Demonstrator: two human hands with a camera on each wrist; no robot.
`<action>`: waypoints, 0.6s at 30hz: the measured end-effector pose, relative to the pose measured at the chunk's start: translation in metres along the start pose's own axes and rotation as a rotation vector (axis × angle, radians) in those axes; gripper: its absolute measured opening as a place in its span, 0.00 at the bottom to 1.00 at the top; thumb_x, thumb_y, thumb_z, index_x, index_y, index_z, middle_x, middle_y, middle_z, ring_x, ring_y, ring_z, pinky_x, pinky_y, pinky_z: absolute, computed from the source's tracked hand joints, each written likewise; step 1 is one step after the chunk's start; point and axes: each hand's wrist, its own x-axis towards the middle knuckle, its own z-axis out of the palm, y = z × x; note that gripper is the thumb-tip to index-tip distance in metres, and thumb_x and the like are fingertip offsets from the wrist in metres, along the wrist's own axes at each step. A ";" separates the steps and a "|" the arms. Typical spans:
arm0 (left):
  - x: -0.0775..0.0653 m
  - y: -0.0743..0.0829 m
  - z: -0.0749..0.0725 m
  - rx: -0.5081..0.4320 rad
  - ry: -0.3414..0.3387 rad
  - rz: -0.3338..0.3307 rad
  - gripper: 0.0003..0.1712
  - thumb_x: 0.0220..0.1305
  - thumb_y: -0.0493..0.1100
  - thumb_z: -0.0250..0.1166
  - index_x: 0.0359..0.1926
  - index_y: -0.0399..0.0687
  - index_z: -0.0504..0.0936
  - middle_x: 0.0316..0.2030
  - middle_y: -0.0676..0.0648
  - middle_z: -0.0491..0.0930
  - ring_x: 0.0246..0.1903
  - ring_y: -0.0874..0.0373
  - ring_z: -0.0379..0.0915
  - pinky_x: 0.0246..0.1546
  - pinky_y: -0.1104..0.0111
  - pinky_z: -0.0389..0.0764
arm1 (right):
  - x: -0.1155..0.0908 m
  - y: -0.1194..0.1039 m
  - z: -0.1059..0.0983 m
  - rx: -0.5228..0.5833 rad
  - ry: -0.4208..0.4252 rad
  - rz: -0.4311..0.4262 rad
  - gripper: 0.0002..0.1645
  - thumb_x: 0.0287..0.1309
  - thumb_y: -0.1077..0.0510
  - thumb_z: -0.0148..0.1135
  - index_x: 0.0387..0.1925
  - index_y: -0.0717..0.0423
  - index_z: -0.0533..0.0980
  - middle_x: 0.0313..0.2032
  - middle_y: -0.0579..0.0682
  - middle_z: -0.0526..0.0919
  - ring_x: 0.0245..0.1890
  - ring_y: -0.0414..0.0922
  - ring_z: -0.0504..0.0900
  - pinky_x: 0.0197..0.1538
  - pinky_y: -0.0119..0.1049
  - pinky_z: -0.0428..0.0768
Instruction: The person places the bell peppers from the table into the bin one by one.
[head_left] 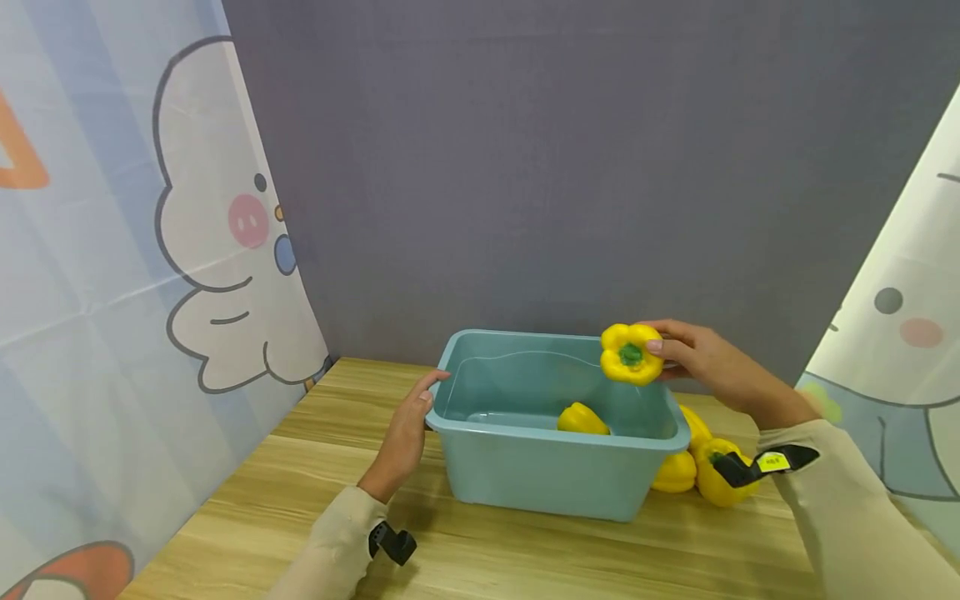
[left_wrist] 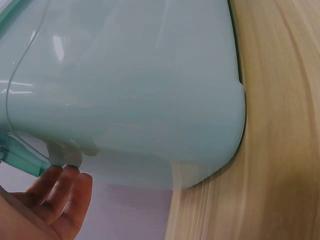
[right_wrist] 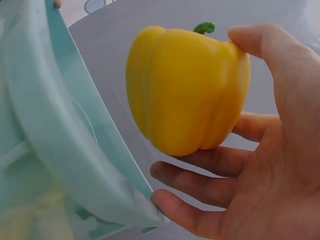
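Observation:
A yellow bell pepper with a green stem is pinched between the thumb and fingers of my right hand, above the right end of a light blue plastic bin. The right wrist view shows the held bell pepper upright, stem at the top, with the little finger right at the bin's rim. My left hand grips the rim at the bin's left end; in the left wrist view its fingers curl up under the rim. Another yellow bell pepper lies inside the bin, partly hidden by the front wall.
Several yellow bell peppers lie on the wooden table just right of the bin, partly behind it and the right wrist's camera. A grey curtain hangs behind the table, with cartoon-printed sheets on both sides.

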 end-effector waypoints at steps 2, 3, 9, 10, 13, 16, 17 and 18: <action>0.000 -0.001 0.000 0.006 0.000 0.004 0.27 0.81 0.52 0.37 0.70 0.49 0.69 0.45 0.37 0.75 0.40 0.47 0.73 0.40 0.60 0.76 | 0.002 -0.001 0.000 -0.002 -0.006 -0.004 0.30 0.77 0.47 0.47 0.70 0.61 0.65 0.56 0.60 0.77 0.48 0.44 0.82 0.51 0.41 0.81; 0.000 -0.001 -0.001 0.011 0.002 0.006 0.27 0.81 0.52 0.37 0.70 0.49 0.69 0.43 0.36 0.75 0.39 0.49 0.73 0.39 0.60 0.76 | 0.002 -0.001 0.000 -0.003 -0.009 -0.005 0.30 0.77 0.47 0.47 0.70 0.61 0.65 0.56 0.60 0.77 0.48 0.45 0.82 0.51 0.42 0.82; 0.001 0.001 -0.001 0.025 0.009 0.004 0.27 0.81 0.52 0.37 0.70 0.52 0.70 0.38 0.39 0.76 0.38 0.51 0.74 0.39 0.59 0.77 | 0.010 -0.005 -0.002 0.030 -0.046 0.033 0.30 0.76 0.46 0.48 0.69 0.61 0.66 0.56 0.61 0.76 0.48 0.50 0.82 0.51 0.45 0.82; 0.002 0.001 -0.001 0.026 0.009 0.003 0.27 0.81 0.52 0.37 0.69 0.52 0.70 0.38 0.40 0.76 0.39 0.50 0.74 0.39 0.59 0.77 | 0.012 -0.005 -0.002 0.039 -0.053 0.040 0.30 0.76 0.46 0.49 0.68 0.60 0.67 0.55 0.61 0.76 0.49 0.51 0.82 0.51 0.46 0.82; 0.001 0.001 -0.001 0.020 0.008 0.001 0.27 0.81 0.52 0.37 0.69 0.51 0.70 0.39 0.41 0.77 0.40 0.47 0.74 0.39 0.59 0.77 | 0.016 -0.007 -0.001 0.041 -0.078 0.050 0.30 0.75 0.45 0.50 0.67 0.60 0.68 0.55 0.60 0.77 0.49 0.53 0.81 0.51 0.46 0.81; 0.001 0.000 -0.001 0.011 0.005 -0.001 0.26 0.81 0.51 0.37 0.69 0.51 0.70 0.39 0.42 0.77 0.40 0.46 0.74 0.39 0.59 0.77 | 0.019 -0.007 0.000 0.042 -0.102 0.053 0.30 0.75 0.45 0.50 0.67 0.60 0.68 0.54 0.60 0.77 0.49 0.54 0.81 0.52 0.47 0.81; 0.001 0.000 0.000 0.009 0.004 -0.001 0.26 0.81 0.51 0.37 0.69 0.51 0.70 0.38 0.42 0.77 0.40 0.46 0.74 0.40 0.59 0.77 | 0.020 -0.007 0.000 0.047 -0.110 0.054 0.30 0.75 0.45 0.50 0.67 0.60 0.68 0.54 0.60 0.77 0.49 0.54 0.81 0.52 0.48 0.81; 0.001 0.001 0.000 0.009 0.003 -0.001 0.26 0.81 0.51 0.37 0.69 0.51 0.70 0.39 0.44 0.77 0.40 0.46 0.74 0.40 0.59 0.77 | 0.021 -0.007 0.000 0.057 -0.119 0.054 0.30 0.75 0.45 0.50 0.67 0.60 0.68 0.54 0.60 0.77 0.49 0.54 0.81 0.52 0.49 0.81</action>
